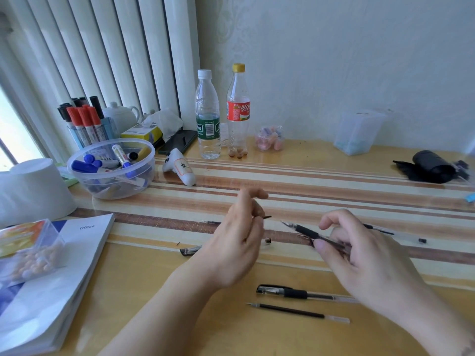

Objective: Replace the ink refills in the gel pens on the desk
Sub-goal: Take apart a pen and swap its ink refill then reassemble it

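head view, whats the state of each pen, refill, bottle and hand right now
left hand: raised, pinching a small dark part
right hand: gripping the uncapped pen
uncapped pen: held, tip pointing left
capped pen: lying flat on the desk
loose refill: lying flat nearest the person
green-label bottle: upright, capped
red-label bottle: upright, capped, almost empty

Bright daylight from left; soft, edges bowed.
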`<state>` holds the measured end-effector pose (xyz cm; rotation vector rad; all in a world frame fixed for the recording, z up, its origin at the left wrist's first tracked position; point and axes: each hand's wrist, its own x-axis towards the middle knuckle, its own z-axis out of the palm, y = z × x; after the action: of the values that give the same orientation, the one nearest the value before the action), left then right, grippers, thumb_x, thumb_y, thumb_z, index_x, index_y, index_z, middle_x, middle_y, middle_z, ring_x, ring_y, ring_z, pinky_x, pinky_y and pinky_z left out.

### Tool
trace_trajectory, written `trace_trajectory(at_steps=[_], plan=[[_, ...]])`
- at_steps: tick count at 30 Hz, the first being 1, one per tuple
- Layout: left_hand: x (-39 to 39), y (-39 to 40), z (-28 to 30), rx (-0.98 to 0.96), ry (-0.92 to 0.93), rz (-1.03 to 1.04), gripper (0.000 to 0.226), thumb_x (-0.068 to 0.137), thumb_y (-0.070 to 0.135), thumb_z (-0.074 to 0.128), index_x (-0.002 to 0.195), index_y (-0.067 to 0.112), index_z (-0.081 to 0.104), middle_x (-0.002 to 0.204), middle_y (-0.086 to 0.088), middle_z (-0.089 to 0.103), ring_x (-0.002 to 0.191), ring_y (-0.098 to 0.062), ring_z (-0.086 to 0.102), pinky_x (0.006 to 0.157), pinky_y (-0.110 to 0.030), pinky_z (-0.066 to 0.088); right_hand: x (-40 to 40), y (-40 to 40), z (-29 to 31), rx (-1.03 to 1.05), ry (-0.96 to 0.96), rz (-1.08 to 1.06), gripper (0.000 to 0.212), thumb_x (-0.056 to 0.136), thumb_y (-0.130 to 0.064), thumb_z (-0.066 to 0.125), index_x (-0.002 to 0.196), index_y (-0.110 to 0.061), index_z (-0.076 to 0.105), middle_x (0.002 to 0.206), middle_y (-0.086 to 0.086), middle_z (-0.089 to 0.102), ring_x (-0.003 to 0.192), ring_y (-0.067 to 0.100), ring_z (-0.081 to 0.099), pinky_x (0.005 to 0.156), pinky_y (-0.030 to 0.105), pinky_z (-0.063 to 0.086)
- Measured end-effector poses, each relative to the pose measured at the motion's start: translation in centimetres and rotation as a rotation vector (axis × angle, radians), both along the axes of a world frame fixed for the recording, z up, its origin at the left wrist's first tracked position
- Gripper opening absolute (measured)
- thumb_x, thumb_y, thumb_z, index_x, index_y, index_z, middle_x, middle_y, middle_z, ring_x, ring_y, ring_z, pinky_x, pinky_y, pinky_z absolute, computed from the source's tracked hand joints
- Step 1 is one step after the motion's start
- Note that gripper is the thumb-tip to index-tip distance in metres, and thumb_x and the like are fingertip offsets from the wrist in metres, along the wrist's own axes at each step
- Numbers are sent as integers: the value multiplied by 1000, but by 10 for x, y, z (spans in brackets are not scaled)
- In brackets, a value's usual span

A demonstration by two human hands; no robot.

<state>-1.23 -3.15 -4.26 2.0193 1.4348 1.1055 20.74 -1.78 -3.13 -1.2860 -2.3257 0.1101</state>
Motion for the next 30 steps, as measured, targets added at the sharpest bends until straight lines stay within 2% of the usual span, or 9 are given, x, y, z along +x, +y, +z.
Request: trace_trajectory(at_steps=[2,4,8,10,16,18,22,25,30], plan=[[-1,2,2,-11,-21,34,29,99,7,37,119,28,34,91,7,56,82,-5,52,73,-15,42,0,1,2,22,34,-37,11,89,-39,51,94,-37,41,66,-18,67,55,5,52,38,20,35],[-2,4,3,-27,-61,61,28,96,3,50,118,21,47,91,9,67,86,-1,61,78,-16,49,-1,2,3,53,95,-60,10,88,-36,57,94,-35,50,74,-29,68,61,-4,56,42,26,44],[-2,7,3,-102,-192,88,20,88,4,66,100,20,64,91,6,75,91,1,69,86,-28,56,-1,2,5,69,121,-81,11,84,-36,62,94,-36,58,84,-26,69,69,-22,50,45,17,33],[-3,7,2,-93,-181,98,18,86,9,70,95,24,66,89,8,75,90,0,68,85,-29,56,-1,2,5,62,108,-80,10,83,-36,63,91,-37,58,82,-22,69,70,-22,49,46,15,32],[-1,4,6,-44,-96,105,16,87,15,69,96,28,69,82,18,67,80,10,59,69,-5,42,0,4,3,57,110,-67,9,83,-38,62,91,-38,59,81,-20,69,69,-17,52,47,17,35],[0,3,7,-39,-77,85,15,88,15,69,97,27,70,81,19,67,76,11,58,66,-3,39,0,4,3,59,105,-60,9,83,-39,62,92,-39,59,80,-18,69,55,-12,50,46,19,39],[5,1,5,2,-27,51,14,87,17,70,98,24,72,78,23,65,73,9,56,65,-3,37,-2,4,-2,60,133,-12,13,83,-39,60,95,-36,62,78,-12,71,60,-7,57,49,26,48],[7,0,3,-11,-34,28,14,85,17,72,95,25,74,76,20,67,73,4,57,65,-5,38,-5,3,-4,87,148,13,11,82,-33,64,93,-34,63,73,-17,70,64,2,65,52,31,55],[5,0,3,-39,-100,10,17,81,15,76,95,24,76,81,9,75,76,-4,66,70,-11,48,-4,3,-5,90,191,12,16,78,-21,72,89,-30,67,69,-24,70,64,0,67,55,31,57]])
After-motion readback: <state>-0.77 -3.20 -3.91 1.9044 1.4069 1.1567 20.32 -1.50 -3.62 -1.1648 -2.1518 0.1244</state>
